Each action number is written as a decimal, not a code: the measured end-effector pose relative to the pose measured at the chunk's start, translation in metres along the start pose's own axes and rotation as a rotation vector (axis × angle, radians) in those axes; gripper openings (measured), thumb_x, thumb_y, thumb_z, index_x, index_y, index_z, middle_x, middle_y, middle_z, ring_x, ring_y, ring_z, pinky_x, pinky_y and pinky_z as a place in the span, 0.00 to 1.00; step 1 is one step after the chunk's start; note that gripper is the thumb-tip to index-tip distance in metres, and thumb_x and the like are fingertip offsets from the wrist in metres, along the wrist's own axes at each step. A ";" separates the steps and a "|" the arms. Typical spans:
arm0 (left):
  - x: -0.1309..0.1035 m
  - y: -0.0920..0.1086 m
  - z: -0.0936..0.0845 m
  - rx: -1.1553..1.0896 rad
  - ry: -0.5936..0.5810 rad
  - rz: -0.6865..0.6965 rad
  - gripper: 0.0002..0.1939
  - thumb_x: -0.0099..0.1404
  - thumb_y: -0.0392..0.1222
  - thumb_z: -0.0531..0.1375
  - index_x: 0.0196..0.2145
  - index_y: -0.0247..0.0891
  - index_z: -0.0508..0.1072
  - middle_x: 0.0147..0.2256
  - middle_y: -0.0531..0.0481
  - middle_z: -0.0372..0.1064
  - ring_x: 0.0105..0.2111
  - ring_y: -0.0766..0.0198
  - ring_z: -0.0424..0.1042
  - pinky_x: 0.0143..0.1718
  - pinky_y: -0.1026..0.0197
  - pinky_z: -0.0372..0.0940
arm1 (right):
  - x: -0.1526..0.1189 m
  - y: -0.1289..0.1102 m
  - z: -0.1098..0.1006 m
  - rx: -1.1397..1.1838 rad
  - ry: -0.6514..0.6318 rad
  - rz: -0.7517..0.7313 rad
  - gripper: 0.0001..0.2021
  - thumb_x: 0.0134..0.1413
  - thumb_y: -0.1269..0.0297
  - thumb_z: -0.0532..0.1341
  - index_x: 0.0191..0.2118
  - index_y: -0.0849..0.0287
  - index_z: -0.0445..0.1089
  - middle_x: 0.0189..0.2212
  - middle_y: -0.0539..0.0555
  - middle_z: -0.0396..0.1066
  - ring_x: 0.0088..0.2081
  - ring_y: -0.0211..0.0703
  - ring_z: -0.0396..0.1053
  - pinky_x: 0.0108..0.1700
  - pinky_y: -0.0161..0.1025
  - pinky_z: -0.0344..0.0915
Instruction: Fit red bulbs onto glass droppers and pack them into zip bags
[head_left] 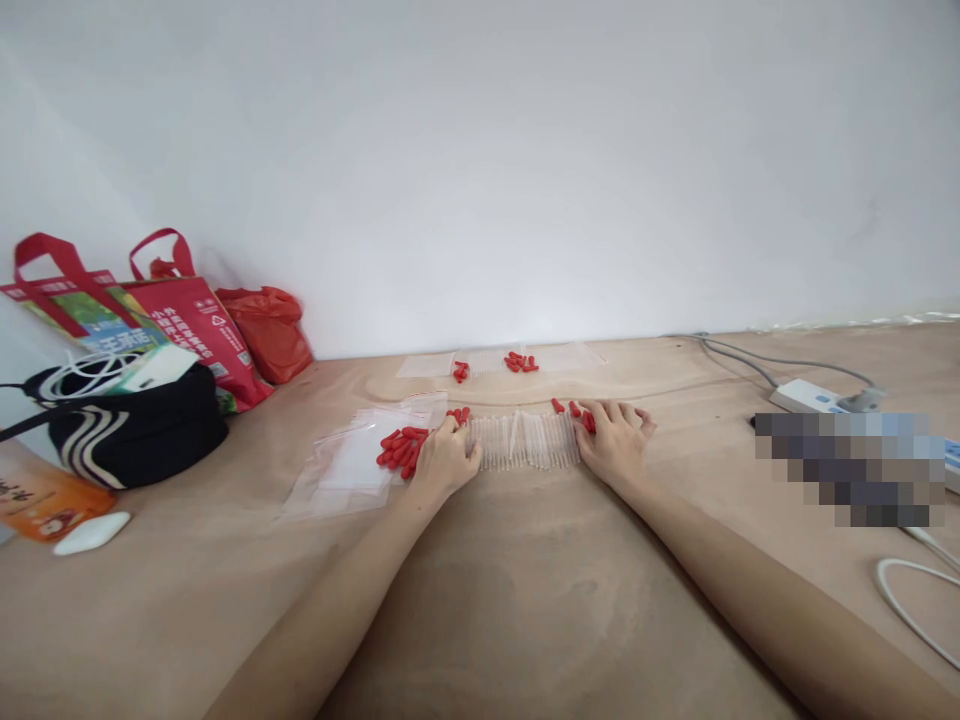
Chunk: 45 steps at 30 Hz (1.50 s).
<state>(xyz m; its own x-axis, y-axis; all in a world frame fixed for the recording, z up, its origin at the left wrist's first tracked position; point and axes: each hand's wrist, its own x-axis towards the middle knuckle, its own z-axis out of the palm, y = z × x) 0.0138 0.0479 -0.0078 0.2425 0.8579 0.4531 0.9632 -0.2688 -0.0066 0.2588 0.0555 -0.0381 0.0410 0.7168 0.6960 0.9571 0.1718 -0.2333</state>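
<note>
A row of slim clear plastic tubes (525, 442) lies side by side on the wooden table, a few of them tilted across the others. At the row's left end rests my left hand (446, 455), its thumb apart from its partly hidden fingers. My right hand (615, 440) lies at the right end, fingers spread and thumb beside the tubes. Small red pieces, like rubber caps (403, 450), are heaped left of my left hand on clear plastic bags (349, 465). More red caps (576, 410) show by my right fingertips and just beyond my left fingers.
Further back, flat clear bags (424, 366) bear red caps (520, 362) near the wall. Shopping bags (187, 325), a red plastic bag (270, 330) and a black pouch (150, 425) stand left. A power strip (806, 396) and cables (750, 365) lie right, beside a blurred-out patch.
</note>
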 end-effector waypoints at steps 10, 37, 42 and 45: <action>0.020 0.032 -0.003 -0.046 -0.054 -0.075 0.08 0.54 0.43 0.56 0.25 0.37 0.72 0.30 0.46 0.68 0.35 0.56 0.66 0.37 0.55 0.59 | 0.003 0.008 -0.002 -0.067 -0.105 0.095 0.12 0.50 0.58 0.51 0.30 0.58 0.69 0.30 0.56 0.69 0.36 0.48 0.58 0.39 0.46 0.43; 0.029 0.045 -0.005 -0.113 -0.100 -0.090 0.08 0.60 0.36 0.50 0.29 0.33 0.67 0.32 0.43 0.68 0.36 0.56 0.67 0.36 0.56 0.60 | 0.002 -0.003 -0.014 -0.031 -0.321 0.194 0.11 0.45 0.55 0.54 0.24 0.56 0.67 0.23 0.52 0.70 0.33 0.48 0.63 0.38 0.45 0.46; -0.005 0.016 -0.006 -0.272 0.041 0.137 0.08 0.64 0.36 0.46 0.31 0.35 0.63 0.28 0.49 0.66 0.29 0.63 0.66 0.30 0.61 0.62 | 0.002 -0.004 -0.014 0.009 -0.348 0.247 0.12 0.45 0.56 0.54 0.24 0.57 0.68 0.26 0.53 0.71 0.33 0.47 0.64 0.39 0.45 0.47; -0.021 0.006 0.001 -0.321 0.161 0.264 0.09 0.64 0.35 0.46 0.37 0.36 0.64 0.32 0.47 0.67 0.32 0.62 0.67 0.34 0.60 0.63 | 0.001 -0.002 -0.013 0.058 -0.335 0.284 0.11 0.46 0.57 0.54 0.22 0.57 0.69 0.24 0.53 0.71 0.33 0.47 0.66 0.39 0.45 0.49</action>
<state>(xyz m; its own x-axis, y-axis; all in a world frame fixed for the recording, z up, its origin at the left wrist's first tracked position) 0.0147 0.0291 -0.0183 0.4299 0.6691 0.6062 0.7793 -0.6140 0.1250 0.2602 0.0473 -0.0278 0.1962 0.9187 0.3427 0.9031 -0.0332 -0.4281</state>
